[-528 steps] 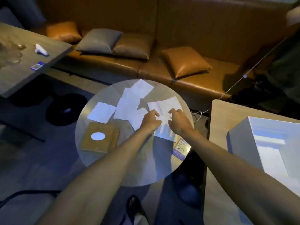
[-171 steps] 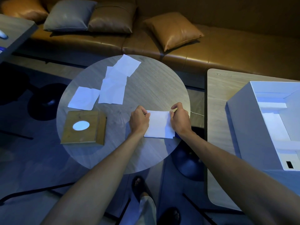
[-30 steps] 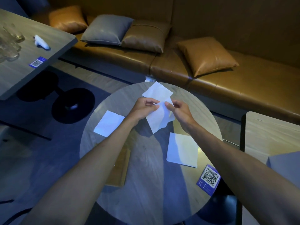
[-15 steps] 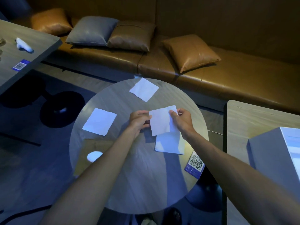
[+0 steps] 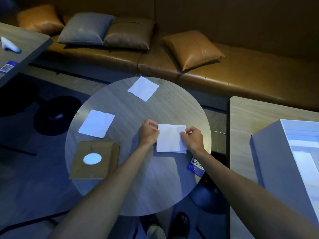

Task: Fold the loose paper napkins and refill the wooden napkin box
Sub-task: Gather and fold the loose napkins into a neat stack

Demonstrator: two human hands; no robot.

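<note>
On the round table (image 5: 150, 187) lies a white paper napkin (image 5: 170, 138), resting on top of another folded one near the right edge. My left hand (image 5: 148, 132) pinches its left edge and my right hand (image 5: 192, 138) pinches its right edge. Two loose napkins lie apart: one at the far side (image 5: 143, 88), one at the left (image 5: 97, 123). The wooden napkin box (image 5: 94, 159), lid on with an oval opening, sits at the table's left front.
A blue QR-code card (image 5: 196, 167) lies by the table's right rim. A white open box (image 5: 293, 163) stands on the table to the right. A leather bench with cushions (image 5: 191, 49) runs behind. Another table (image 5: 20, 49) is at far left.
Both hands brought the napkin down from mid-air onto the folded napkin near the right edge of the table and now hold it flat by its sides.
</note>
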